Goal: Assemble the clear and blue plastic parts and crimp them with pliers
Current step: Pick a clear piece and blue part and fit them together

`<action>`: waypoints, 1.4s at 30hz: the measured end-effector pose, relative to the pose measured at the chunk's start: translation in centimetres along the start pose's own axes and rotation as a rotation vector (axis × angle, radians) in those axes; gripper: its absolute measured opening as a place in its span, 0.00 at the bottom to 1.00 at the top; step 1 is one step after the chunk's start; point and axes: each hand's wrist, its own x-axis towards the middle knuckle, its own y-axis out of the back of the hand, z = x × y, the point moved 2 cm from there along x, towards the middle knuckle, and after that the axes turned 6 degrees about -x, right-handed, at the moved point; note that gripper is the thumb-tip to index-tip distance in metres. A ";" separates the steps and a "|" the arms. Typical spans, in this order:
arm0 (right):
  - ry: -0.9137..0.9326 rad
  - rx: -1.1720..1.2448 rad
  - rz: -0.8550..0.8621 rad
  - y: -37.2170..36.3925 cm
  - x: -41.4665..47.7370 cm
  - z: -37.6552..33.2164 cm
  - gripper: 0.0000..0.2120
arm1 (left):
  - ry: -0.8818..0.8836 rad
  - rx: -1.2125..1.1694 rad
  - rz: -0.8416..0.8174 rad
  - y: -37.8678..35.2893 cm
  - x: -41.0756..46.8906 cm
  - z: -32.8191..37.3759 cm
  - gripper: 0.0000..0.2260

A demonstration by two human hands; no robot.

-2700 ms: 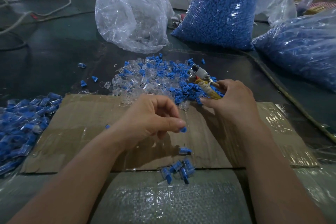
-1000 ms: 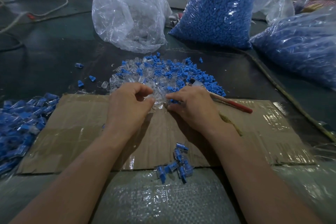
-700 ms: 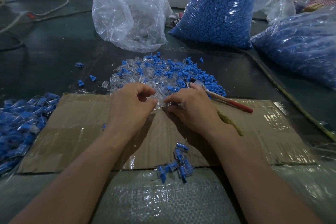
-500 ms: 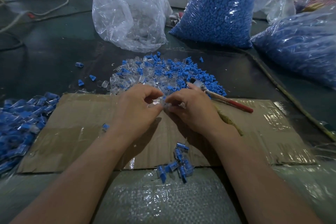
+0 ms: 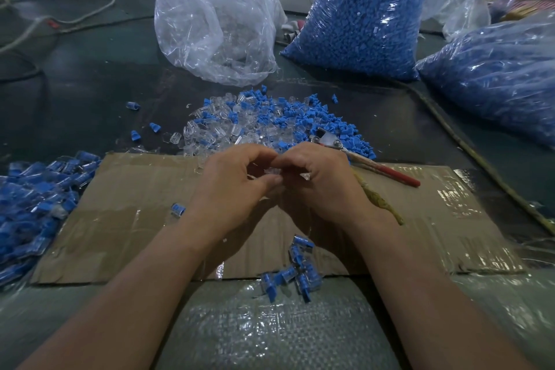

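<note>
- Three plastic sacks stand at the far side: a clear sack (image 5: 216, 24) left of centre, a sack of blue parts (image 5: 360, 18) to its right, and another blue sack (image 5: 495, 84) at the far right.
- One cardboard sheet (image 5: 135, 219) lies near, under both forearms, as the work surface.
- Many loose clear and blue parts form a mixed pile (image 5: 270, 120) just beyond the cardboard's far edge. A heap of joined pieces (image 5: 36, 198) lies at the left, and a small cluster (image 5: 294, 270) sits at the cardboard's near edge.
- One pair of pliers (image 5: 360, 156) lies untouched just beside the right hand, its head on the mixed pile and its red handle trailing right.
- Both hands meet over the cardboard's far part. The left hand (image 5: 234, 189) and right hand (image 5: 318, 186) have their knuckles up and fingers curled, and they pinch a clear part (image 5: 272, 172) between their fingertips.
- Little doubt the step is assembly, not crimping. No blue part shows in the fingers, so I cannot tell whether one is seated. Next, the insert likely needs pressing home squarely; then the right hand must let go to take the pliers.
</note>
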 end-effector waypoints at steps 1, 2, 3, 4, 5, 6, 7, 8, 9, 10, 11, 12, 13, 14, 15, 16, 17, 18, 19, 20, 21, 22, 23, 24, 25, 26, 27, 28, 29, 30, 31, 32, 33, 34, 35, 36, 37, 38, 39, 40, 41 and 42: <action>0.000 0.008 0.010 0.0 0.0 0.0 0.10 | 0.014 -0.034 0.006 0.1 0.0 0.0 0.11; 0.000 0.012 0.023 0.0 0.0 0.0 0.10 | 0.025 -0.062 0.012 0.1 0.0 0.1 0.13; 0.001 0.012 0.039 0.0 0.1 0.0 0.10 | 0.031 -0.083 0.016 0.2 -0.1 0.1 0.14; -0.002 0.012 0.058 0.0 0.1 0.0 0.10 | 0.033 -0.098 0.021 0.2 -0.1 0.1 0.14; -0.013 0.021 0.078 0.0 0.1 0.0 0.10 | 0.036 -0.106 0.029 0.2 -0.1 0.2 0.13; -0.036 0.040 0.095 0.0 0.0 0.1 0.11 | 0.040 -0.104 0.040 0.2 -0.1 0.2 0.12; -0.063 0.064 0.110 0.1 0.0 0.2 0.11 | 0.048 -0.093 0.052 0.2 -0.1 0.2 0.11; -0.091 0.086 0.123 0.1 0.0 0.4 0.12 | 0.062 -0.085 0.062 0.3 0.0 0.2 0.11; -0.119 0.103 0.138 0.2 0.0 0.5 0.12 | 0.085 -0.102 0.067 0.4 0.1 0.1 0.11; -0.147 0.121 0.152 0.3 0.0 0.6 0.12 | 0.114 -0.155 0.069 0.4 0.2 0.1 0.11; -0.172 0.142 0.163 0.5 -0.1 0.7 0.13 | 0.146 -0.237 0.070 0.5 0.2 0.1 0.10; -0.194 0.167 0.170 0.5 -0.1 0.7 0.13 | 0.176 -0.326 0.073 0.6 0.2 0.1 0.10; -0.213 0.198 0.175 0.6 -0.1 0.8 0.13 | 0.204 -0.405 0.077 0.7 0.2 0.1 0.10; -0.228 0.234 0.180 0.7 -0.2 0.8 0.13 | 0.228 -0.470 0.082 0.8 0.2 0.1 0.08; -0.236 0.271 0.187 0.8 -0.2 0.7 0.13 | 0.249 -0.523 0.086 0.8 0.2 0.1 0.07; -0.237 0.307 0.198 0.9 -0.3 0.6 0.13 | 0.266 -0.573 0.088 0.9 0.2 0.0 0.06; -0.235 0.340 0.208 1.0 -0.3 0.6 0.13 | 0.280 -0.619 0.086 0.9 0.2 0.0 0.06; -0.234 0.369 0.216 1.1 -0.4 0.5 0.14 | 0.287 -0.651 0.079 0.9 0.3 -0.1 0.06; -0.237 0.394 0.221 1.2 -0.4 0.4 0.15 | 0.290 -0.670 0.071 1.0 0.3 -0.1 0.07; -0.241 0.420 0.226 1.2 -0.5 0.3 0.16 | 0.289 -0.686 0.064 1.0 0.3 -0.1 0.08; -0.243 0.446 0.232 1.2 -0.5 0.3 0.15 | 0.289 -0.706 0.056 1.0 0.3 -0.2 0.09; -0.244 0.471 0.239 1.1 -0.5 0.2 0.15 | 0.292 -0.728 0.047 1.0 0.3 -0.2 0.10; -0.244 0.492 0.241 1.1 -0.5 0.2 0.15 | 0.299 -0.750 0.039 1.0 0.2 -0.2 0.10; -0.239 0.506 0.239 1.1 -0.5 0.1 0.15 | 0.310 -0.773 0.036 1.0 0.2 -0.2 0.10; -0.230 0.512 0.233 1.1 -0.5 0.0 0.16 | 0.324 -0.795 0.036 0.9 0.2 -0.2 0.10; -0.222 0.509 0.227 1.1 -0.5 -0.1 0.17 | 0.336 -0.813 0.038 0.9 0.2 -0.2 0.10; -0.219 0.505 0.225 1.0 -0.5 -0.1 0.18 | 0.346 -0.825 0.040 0.9 0.2 -0.2 0.09; -0.220 0.501 0.227 1.0 -0.5 -0.2 0.18 | 0.351 -0.829 0.039 0.9 0.2 -0.2 0.09; -0.222 0.500 0.230 1.0 -0.5 -0.2 0.17 | 0.351 -0.826 0.033 0.8 0.3 -0.2 0.08; -0.225 0.506 0.231 1.0 -0.5 -0.3 0.16 | 0.344 -0.819 0.022 0.8 0.3 -0.2 0.08; -0.227 0.520 0.229 1.0 -0.5 -0.4 0.16 | 0.333 -0.811 0.009 0.8 0.3 -0.2 0.07; -0.229 0.534 0.221 1.0 -0.5 -0.4 0.16 | 0.324 -0.804 -0.002 0.8 0.3 -0.2 0.07; -0.230 0.540 0.209 1.0 -0.5 -0.5 0.16 | 0.316 -0.798 -0.010 0.8 0.2 -0.2 0.07; -0.230 0.539 0.198 1.0 -0.5 -0.6 0.16 | 0.308 -0.788 -0.014 0.7 0.3 -0.2 0.07; -0.232 0.536 0.191 1.1 -0.5 -0.6 0.15 | 0.298 -0.776 -0.015 0.7 0.3 -0.2 0.08; -0.236 0.535 0.189 1.1 -0.5 -0.7 0.15 | 0.286 -0.767 -0.014 0.7 0.3 -0.1 0.08; -0.241 0.536 0.190 1.1 -0.5 -0.7 0.14 | 0.275 -0.763 -0.010 0.7 0.3 -0.1 0.09; -0.242 0.536 0.188 1.2 -0.5 -0.7 0.13 | 0.266 -0.761 -0.005 0.7 0.3 -0.1 0.09; -0.243 0.534 0.180 1.2 -0.4 -0.8 0.12 | 0.262 -0.755 -0.001 0.6 0.3 -0.1 0.10; -0.243 0.537 0.166 1.2 -0.4 -0.8 0.11 | 0.261 -0.746 0.001 0.6 0.3 -0.1 0.10; -0.246 0.551 0.149 1.2 -0.4 -0.8 0.11 | 0.262 -0.737 0.002 0.6 0.3 -0.1 0.10; -0.254 0.580 0.133 1.2 -0.4 -0.8 0.10 | 0.264 -0.733 0.004 0.5 0.3 -0.1 0.09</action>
